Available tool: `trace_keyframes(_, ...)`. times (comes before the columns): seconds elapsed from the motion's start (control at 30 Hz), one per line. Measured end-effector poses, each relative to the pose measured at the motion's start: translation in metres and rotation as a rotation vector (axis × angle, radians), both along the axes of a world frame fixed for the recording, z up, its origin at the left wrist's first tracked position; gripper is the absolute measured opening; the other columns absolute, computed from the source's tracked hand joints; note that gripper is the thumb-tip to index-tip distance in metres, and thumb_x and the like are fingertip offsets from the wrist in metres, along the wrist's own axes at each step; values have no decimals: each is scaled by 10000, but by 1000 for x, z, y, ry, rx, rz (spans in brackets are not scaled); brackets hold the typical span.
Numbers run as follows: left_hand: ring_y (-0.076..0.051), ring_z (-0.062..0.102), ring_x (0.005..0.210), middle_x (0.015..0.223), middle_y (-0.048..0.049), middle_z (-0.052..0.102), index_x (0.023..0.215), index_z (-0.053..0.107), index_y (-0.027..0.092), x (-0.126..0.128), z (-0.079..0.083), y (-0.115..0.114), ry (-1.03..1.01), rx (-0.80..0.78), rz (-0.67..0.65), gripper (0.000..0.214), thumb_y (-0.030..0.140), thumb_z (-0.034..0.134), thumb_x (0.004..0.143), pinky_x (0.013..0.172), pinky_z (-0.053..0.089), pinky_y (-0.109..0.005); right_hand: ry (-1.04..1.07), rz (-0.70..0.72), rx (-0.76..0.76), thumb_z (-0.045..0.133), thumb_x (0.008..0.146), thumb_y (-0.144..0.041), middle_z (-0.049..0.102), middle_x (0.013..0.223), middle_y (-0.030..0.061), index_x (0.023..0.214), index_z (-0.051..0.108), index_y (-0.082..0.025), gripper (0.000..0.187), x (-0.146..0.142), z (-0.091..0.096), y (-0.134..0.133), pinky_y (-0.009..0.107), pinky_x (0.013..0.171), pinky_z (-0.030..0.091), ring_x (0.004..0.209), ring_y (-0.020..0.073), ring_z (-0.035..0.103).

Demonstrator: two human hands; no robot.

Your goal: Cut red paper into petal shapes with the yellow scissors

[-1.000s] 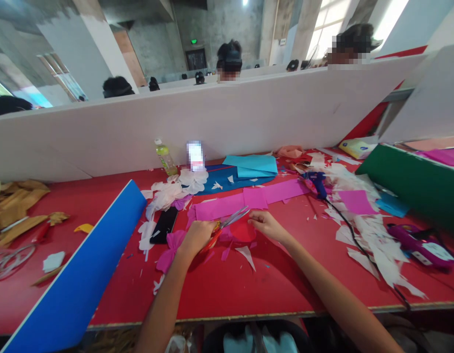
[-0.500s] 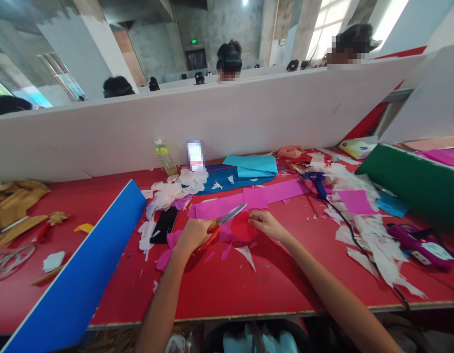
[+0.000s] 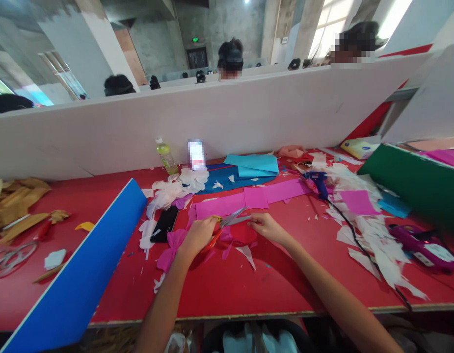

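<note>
My left hand (image 3: 200, 234) is wrapped round the red-and-yellow handles of a pair of scissors (image 3: 232, 217). Their blades are spread and point right, towards my right hand (image 3: 262, 226). The fingers of that hand pinch a red piece of paper (image 3: 245, 236), which hangs just below the blades and is hard to tell from the red table. Under and behind it lie pink paper scraps (image 3: 227, 251) and a long pink paper strip (image 3: 221, 207). A pink petal-shaped cutout (image 3: 171, 250) rests beside my left wrist.
A black phone (image 3: 165, 224), white paper petals (image 3: 168, 193) and a bottle (image 3: 167, 157) stand or lie left of centre. At the right are a blue glue gun (image 3: 318, 184) with cord, white scraps (image 3: 385, 245) and a purple device (image 3: 423, 247). Blue (image 3: 87, 264) and green (image 3: 414, 186) boards flank the space.
The scissors' blades have opened and tilted lower towards the right hand. The red paper has turned and shows less of its face. Both hands stay nearly in place.
</note>
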State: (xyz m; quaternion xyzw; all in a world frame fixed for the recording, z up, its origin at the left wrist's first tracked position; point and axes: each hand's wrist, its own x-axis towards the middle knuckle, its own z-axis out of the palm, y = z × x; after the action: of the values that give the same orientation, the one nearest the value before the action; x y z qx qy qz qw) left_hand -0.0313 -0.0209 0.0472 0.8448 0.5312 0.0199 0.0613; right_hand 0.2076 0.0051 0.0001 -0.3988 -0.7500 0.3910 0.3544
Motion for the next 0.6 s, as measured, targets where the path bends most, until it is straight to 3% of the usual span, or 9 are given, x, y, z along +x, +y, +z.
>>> trace_keyframes(0.43,-236,609,958,1068,-110,633,1132,523,191,-1,3,0,20,1,17,304,245,396,861,787,450,-313,-91,43,51,407,745,-149,538,638,4,762,614,-136,208,-1,9,-3,245,569,320,589,119,434)
trace_keyframes(0.6,-230,591,1006,1094,-104,629,1144,526,203,-2,1,2,-12,-31,15,319,284,406,860,841,427,-313,-122,18,67,410,746,-158,534,624,4,746,612,-140,203,0,9,-2,245,560,314,573,119,436)
